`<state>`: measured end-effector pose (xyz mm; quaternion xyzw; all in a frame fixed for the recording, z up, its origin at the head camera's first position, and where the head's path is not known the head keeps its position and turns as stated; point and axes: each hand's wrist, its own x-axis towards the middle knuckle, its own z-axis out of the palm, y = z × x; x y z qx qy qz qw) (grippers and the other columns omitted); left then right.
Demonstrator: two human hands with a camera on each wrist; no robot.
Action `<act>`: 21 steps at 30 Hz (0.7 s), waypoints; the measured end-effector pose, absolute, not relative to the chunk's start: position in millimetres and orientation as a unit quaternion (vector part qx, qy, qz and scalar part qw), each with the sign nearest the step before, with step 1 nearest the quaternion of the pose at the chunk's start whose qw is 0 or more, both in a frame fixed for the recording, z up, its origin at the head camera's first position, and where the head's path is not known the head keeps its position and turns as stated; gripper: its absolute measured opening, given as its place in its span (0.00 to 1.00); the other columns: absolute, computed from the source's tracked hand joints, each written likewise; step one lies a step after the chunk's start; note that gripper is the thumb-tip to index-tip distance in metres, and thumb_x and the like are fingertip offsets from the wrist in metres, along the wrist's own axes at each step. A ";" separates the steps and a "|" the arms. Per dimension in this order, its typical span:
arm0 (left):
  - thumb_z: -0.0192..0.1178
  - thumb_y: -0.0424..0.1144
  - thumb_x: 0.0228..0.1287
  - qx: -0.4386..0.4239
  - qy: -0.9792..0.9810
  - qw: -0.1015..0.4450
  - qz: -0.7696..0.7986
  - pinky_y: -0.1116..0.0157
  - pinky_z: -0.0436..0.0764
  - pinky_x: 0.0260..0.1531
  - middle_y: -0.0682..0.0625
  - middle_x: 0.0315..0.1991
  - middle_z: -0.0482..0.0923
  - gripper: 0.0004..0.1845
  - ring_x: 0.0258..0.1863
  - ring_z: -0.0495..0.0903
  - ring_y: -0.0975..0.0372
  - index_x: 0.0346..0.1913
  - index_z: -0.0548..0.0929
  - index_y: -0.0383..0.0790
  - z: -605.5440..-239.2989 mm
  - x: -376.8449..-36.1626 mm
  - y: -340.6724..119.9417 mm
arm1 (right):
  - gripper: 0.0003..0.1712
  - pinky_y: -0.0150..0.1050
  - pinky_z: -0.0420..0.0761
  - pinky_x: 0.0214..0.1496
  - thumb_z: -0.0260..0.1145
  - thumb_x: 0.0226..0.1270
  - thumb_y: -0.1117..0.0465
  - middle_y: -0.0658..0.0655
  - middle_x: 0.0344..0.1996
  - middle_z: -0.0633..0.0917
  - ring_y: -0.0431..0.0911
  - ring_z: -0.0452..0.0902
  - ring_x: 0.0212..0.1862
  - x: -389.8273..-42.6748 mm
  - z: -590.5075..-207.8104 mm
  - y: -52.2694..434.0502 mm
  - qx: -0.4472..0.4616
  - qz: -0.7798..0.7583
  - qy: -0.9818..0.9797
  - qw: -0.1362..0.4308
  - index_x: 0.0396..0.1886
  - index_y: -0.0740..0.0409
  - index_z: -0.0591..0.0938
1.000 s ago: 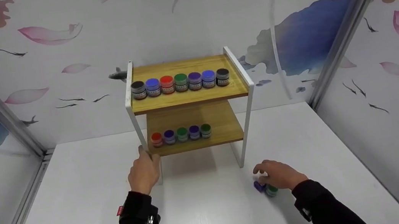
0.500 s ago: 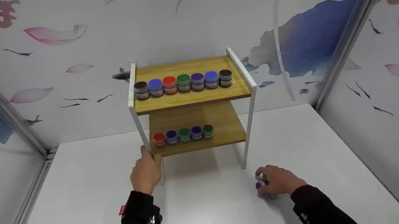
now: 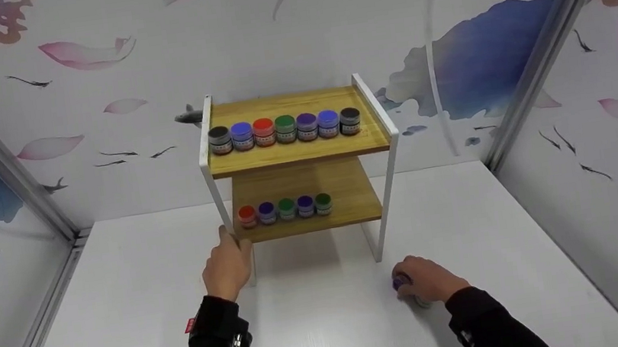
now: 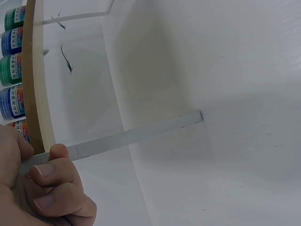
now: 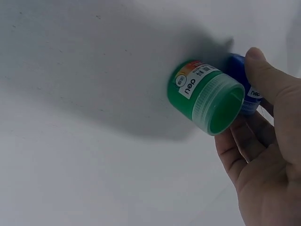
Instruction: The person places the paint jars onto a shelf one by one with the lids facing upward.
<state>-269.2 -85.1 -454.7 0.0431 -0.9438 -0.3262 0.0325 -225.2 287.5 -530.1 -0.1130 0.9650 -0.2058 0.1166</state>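
My left hand (image 3: pixel 227 269) grips the front left leg (image 4: pixel 136 135) of a two-tier shelf (image 3: pixel 294 152) with white metal sides and wooden boards. In the left wrist view its fingers (image 4: pixel 61 172) curl at that leg, just under the lower board. Down on the white table, right of the shelf, my right hand (image 3: pixel 431 278) pinches a blue-purple paint jar (image 3: pixel 400 282) between thumb and fingers. The right wrist view has the thumb on this jar's side, with part of it hidden. Close beside it is a green paint jar (image 5: pixel 192 89), mostly covered by my hand in the head view.
A row of several paint jars (image 3: pixel 286 130) with black, blue, red, green and purple lids lines the upper board. Several more jars (image 3: pixel 287 208) stand on the lower board, towards its left. Printed wall panels (image 3: pixel 291 38) enclose the white table (image 3: pixel 142 315) behind and at both sides.
My right hand has lowered over the two jars on the table and closed its fingers on the blue-purple one. The left hand keeps its hold on the shelf leg. The head view has shifted slightly.
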 end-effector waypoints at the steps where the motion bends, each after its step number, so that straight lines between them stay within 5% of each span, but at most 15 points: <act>1: 0.41 0.46 0.70 0.043 -0.944 0.032 -0.326 0.63 0.67 0.18 0.46 0.24 0.75 0.36 0.20 0.71 0.58 0.73 0.53 0.24 -454.8 -269.2 -85.2 | 0.18 0.53 0.78 0.53 0.73 0.58 0.61 0.54 0.42 0.81 0.49 0.77 0.47 -225.5 -530.4 287.5 -0.118 -0.207 0.965 0.112 0.47 0.59 0.83; 12: 0.41 0.46 0.70 0.041 -0.942 0.036 -0.332 0.64 0.64 0.15 0.49 0.21 0.71 0.35 0.18 0.69 0.59 0.72 0.54 0.24 -454.9 -269.5 -85.5 | 0.21 0.48 0.80 0.49 0.80 0.46 0.59 0.53 0.42 0.80 0.46 0.76 0.45 -232.7 -531.0 285.6 -0.125 -0.242 0.958 0.086 0.43 0.54 0.84; 21: 0.41 0.46 0.71 0.038 -0.942 0.037 -0.332 0.64 0.65 0.16 0.48 0.22 0.72 0.35 0.19 0.70 0.58 0.72 0.54 0.24 -454.1 -268.8 -85.7 | 0.19 0.51 0.79 0.52 0.71 0.60 0.60 0.57 0.47 0.84 0.49 0.78 0.49 -236.1 -524.7 282.1 -0.165 -0.281 0.941 0.091 0.51 0.59 0.84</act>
